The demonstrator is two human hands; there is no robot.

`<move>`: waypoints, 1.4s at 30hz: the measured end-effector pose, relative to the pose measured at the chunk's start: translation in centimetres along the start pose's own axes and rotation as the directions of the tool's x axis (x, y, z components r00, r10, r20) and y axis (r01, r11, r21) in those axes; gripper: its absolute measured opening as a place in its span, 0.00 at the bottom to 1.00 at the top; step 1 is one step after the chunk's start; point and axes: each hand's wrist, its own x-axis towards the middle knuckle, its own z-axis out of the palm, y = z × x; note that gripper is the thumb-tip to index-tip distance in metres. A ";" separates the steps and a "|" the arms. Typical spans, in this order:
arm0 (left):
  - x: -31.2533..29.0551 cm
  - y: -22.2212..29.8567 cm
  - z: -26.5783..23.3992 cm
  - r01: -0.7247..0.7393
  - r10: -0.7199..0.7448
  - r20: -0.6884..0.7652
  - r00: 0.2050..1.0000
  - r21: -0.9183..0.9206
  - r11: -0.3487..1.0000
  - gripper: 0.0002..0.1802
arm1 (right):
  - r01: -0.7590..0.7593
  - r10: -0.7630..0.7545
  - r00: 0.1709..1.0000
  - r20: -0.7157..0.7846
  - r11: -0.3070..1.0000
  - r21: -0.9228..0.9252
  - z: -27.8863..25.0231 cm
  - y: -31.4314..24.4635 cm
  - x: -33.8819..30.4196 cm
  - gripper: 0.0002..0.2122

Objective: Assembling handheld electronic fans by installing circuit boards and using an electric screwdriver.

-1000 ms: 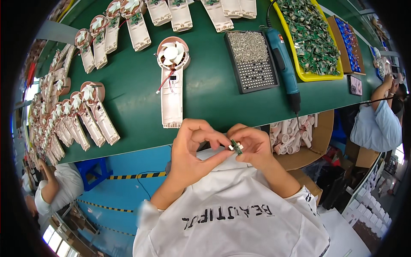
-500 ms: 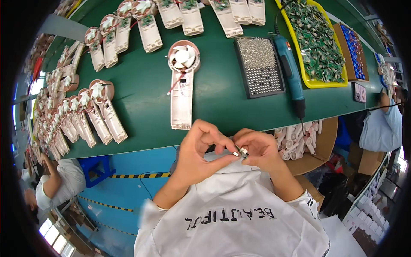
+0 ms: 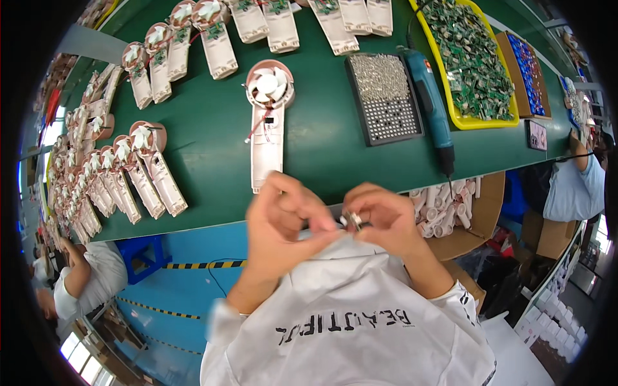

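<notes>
Just past the table's front edge, my right hand (image 3: 385, 222) pinches a small circuit board (image 3: 352, 221) with metal and white parts between thumb and fingers. To the left of it, my left hand (image 3: 283, 228) has its thumb and index finger brought close together, their tips slightly apart from the board. Motion smears those fingertips, so whatever they hold does not show. Beyond my left hand lies an open fan housing (image 3: 266, 145), a pale pink half shell with a white fan at its far end and a thin red wire. My left fingers cover its near corner.
Similar housings (image 3: 164, 183) crowd the left and far side. At right are a black screw tray (image 3: 385, 132), a teal electric screwdriver (image 3: 430, 103), a yellow bin (image 3: 452, 116) of green boards and a cardboard box (image 3: 539, 106) of blue parts. A carton (image 3: 486, 212) of pale parts stands below.
My left hand has drawn back a little to the left, its fingertips leaving the board. My right hand and the board have shifted slightly left and up. The whole view has shifted slightly.
</notes>
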 end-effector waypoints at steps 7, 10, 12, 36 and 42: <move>1.4 0.5 -0.8 -0.424 0.396 0.159 0.904 0.442 0.790 0.26 | 0.231 -0.228 0.968 -0.109 0.973 0.017 -0.3 0.1 0.1 0.20; 1.1 0.6 1.1 -0.308 0.241 0.193 0.951 0.559 0.769 0.21 | 0.227 -0.225 0.967 -0.122 0.974 0.007 -0.3 -0.2 -0.2 0.20; 1.5 -0.1 2.0 -0.322 0.201 0.258 0.945 0.624 0.712 0.19 | 0.219 -0.222 0.971 -0.093 0.975 -0.043 -1.2 -0.3 -0.5 0.19; 1.8 -0.7 -1.4 -0.340 0.404 0.012 0.915 0.564 0.752 0.17 | 0.137 -0.058 0.967 -0.247 0.939 0.316 -1.0 -0.6 1.9 0.17; 4.3 4.0 -5.6 -0.277 0.467 0.062 0.882 0.870 0.408 0.27 | 0.258 -0.257 0.932 -0.255 0.966 -0.027 -1.1 0.1 3.8 0.17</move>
